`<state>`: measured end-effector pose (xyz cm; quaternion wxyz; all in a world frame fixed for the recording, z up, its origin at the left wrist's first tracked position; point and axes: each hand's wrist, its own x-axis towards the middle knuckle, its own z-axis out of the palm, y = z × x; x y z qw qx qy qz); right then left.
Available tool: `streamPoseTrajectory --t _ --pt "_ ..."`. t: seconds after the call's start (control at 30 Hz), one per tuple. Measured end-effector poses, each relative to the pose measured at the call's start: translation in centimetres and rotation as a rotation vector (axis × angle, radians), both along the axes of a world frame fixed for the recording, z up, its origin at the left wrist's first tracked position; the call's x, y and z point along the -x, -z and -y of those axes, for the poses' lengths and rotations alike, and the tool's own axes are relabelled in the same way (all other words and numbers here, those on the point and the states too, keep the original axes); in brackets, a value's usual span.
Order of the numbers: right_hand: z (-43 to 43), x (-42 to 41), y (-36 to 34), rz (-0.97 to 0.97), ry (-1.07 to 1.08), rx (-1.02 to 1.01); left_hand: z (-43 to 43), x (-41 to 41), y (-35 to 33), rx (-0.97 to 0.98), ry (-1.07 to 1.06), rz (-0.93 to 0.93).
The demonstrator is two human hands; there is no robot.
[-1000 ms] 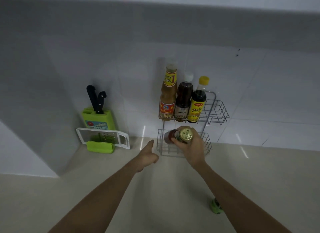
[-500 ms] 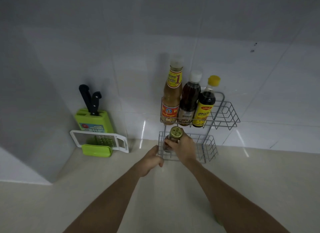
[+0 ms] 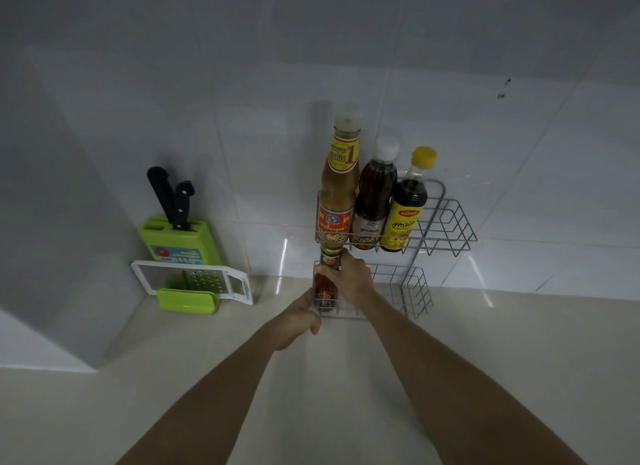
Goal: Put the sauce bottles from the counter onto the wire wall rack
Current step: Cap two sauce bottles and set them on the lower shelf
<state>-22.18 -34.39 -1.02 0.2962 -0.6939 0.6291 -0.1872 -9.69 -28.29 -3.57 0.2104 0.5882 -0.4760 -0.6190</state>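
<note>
A two-tier wire rack (image 3: 446,222) hangs on the tiled wall. Its upper basket holds three bottles: a tall brown one with a yellow neck label (image 3: 337,187), a dark one with a white cap (image 3: 374,201) and a dark one with a yellow cap (image 3: 407,205). My right hand (image 3: 353,277) is shut on a small red sauce bottle with a gold lid (image 3: 325,284), which stands upright at the left end of the lower basket (image 3: 408,291). My left hand (image 3: 298,319) touches the front left corner of that basket; whether it grips the wire is unclear.
A green knife block (image 3: 180,239) with two black-handled knives stands left of the rack against the wall. A white grater with a green base (image 3: 194,284) lies in front of it. Beige counter (image 3: 519,353) spreads below; a white wall corner juts out at left.
My right hand has moved the small bottle forward and down, from tilted in front of the rack to upright inside the lower basket. My left hand has come up to the basket's corner.
</note>
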Motion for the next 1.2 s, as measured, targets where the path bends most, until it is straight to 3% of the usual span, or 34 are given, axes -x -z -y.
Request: streamPoseTrajectory --t 0.2,0.33,0.63,0.93,1.07,1.2 --pt "-1.4 0.6 0.0 0.089 -0.031 -0.115 -0.8 -0.3 0.3 0.024 0.026 0.070" --pt "-4.8 2.3 -0.2 0.113 -0.010 -0.044 -3.6 -0.8 0.5 0.030 -0.044 0.127" --pt "-14.7 5.9 -1.7 0.226 -0.144 0.186 -16.6 -2.6 1.5 0.196 -0.092 0.022" --pt "-25.5 7.0 -4.5 0.198 -0.515 0.100 -29.4 -1.5 4.1 0.253 0.296 0.155" --pt "-28.9 6.7 -5.0 0.189 -0.599 0.043 -32.1 1.7 5.3 0.305 0.046 0.125" --pt "-31.1 6.6 -4.3 -0.013 -0.733 0.113 -32.7 3.4 4.8 0.343 -0.117 0.120"
